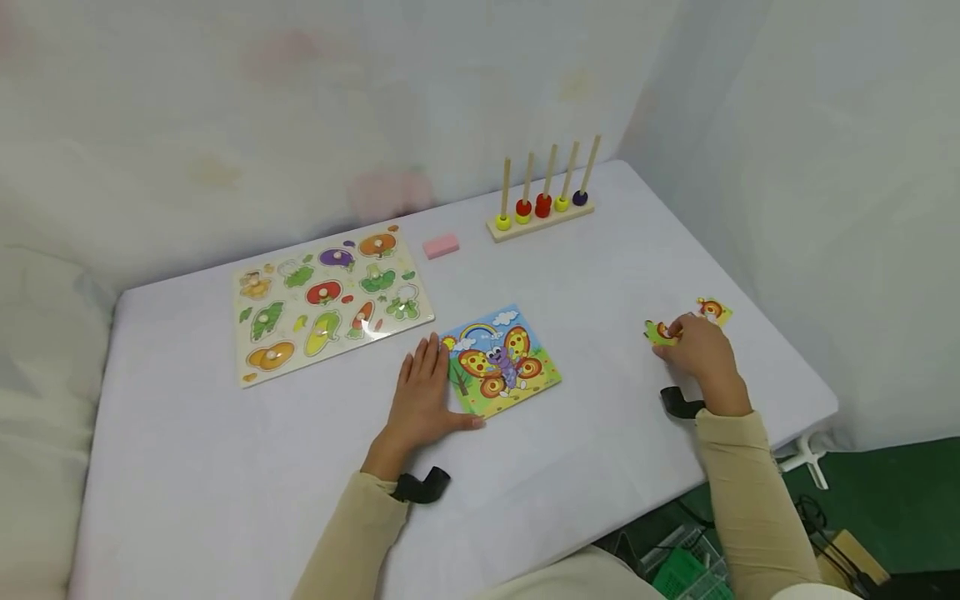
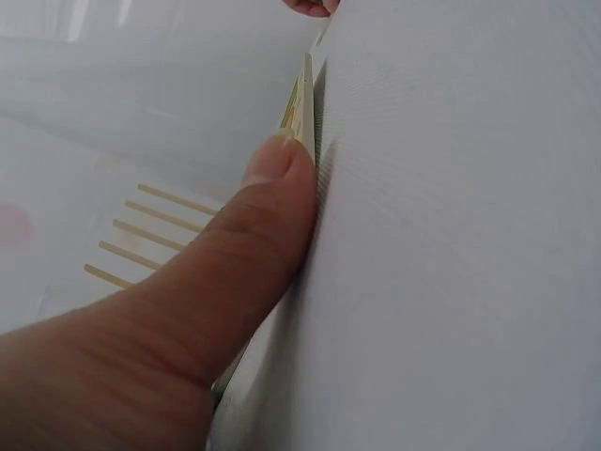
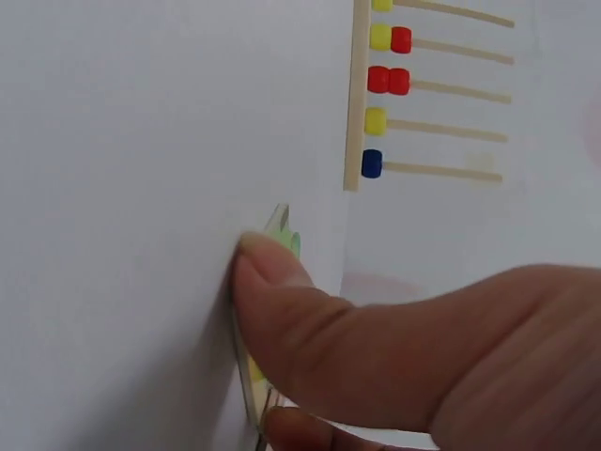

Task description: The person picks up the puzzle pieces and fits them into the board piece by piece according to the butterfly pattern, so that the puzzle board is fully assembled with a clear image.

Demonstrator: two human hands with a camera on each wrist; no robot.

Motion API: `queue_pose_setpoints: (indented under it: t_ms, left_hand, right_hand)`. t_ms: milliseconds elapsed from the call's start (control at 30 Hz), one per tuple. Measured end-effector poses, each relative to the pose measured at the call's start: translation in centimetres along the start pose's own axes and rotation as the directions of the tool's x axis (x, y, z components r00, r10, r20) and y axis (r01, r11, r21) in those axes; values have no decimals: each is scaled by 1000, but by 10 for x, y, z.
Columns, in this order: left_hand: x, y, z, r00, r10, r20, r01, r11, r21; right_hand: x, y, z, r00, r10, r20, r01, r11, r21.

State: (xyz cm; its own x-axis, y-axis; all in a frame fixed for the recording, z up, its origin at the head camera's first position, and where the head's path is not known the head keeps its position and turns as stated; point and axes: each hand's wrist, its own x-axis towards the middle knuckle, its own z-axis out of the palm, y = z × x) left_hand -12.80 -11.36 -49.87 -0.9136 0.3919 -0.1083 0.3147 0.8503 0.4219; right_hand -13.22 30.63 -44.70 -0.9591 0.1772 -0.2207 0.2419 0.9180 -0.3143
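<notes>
A square butterfly puzzle (image 1: 504, 360) lies near the middle of the table. My left hand (image 1: 426, 400) rests along its left side, fingers straight, the thumb touching its lower corner; in the left wrist view the thumb (image 2: 272, 188) is against the puzzle's edge. Over at the right, my right hand (image 1: 701, 354) pinches a green and orange puzzle piece (image 1: 657, 332) low at the tabletop. Part of this piece is hidden under the fingers. Just beyond the hand lies a second puzzle piece (image 1: 716, 311), partly covered. The right wrist view shows the thumb (image 3: 282, 301) at the held piece's edge.
A vegetable peg puzzle board (image 1: 300, 367) lies at the back left. A pink block (image 1: 441, 246) sits to its right. Behind them, near the far edge, stands a wooden bead counter (image 1: 543, 221) with upright rods. The table's right edge (image 1: 795, 367) is close to my right arm.
</notes>
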Motion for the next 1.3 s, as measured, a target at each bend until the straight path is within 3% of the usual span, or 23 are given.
queue_pose_setpoints:
  t_ms: [167, 367, 633, 833, 1067, 1200, 1300]
  left_hand:
    - [2, -1, 1, 1000, 8, 5, -8, 1000, -8]
    - [3, -1, 1, 1000, 5, 11, -5, 1000, 1]
    - [1, -1, 2, 1000, 3, 3, -3, 1000, -5]
    - [0, -2, 4, 1000, 12, -12, -12, 1000, -1]
    - [0, -3, 4, 1000, 11, -24, -11, 1000, -5]
    - [-1, -3, 4, 999, 15, -29, -16, 1000, -7]
    - [-2, -3, 4, 1000, 12, -27, -12, 1000, -4]
  right_hand:
    - [2, -1, -1, 1000, 7, -4, -7, 1000, -7]
    - [5, 0, -3, 997, -76, -12, 76, 997, 3]
    - [11, 0, 6, 992, -128, -21, 129, 991, 37]
    - [6, -1, 6, 996, -58, -62, 59, 998, 13]
    - [3, -5, 3, 999, 32, -40, -32, 999, -10]
    - [4, -4, 6, 996, -7, -91, 10, 1000, 30]
    - [4, -3, 10, 984, -88, -153, 105, 988, 110]
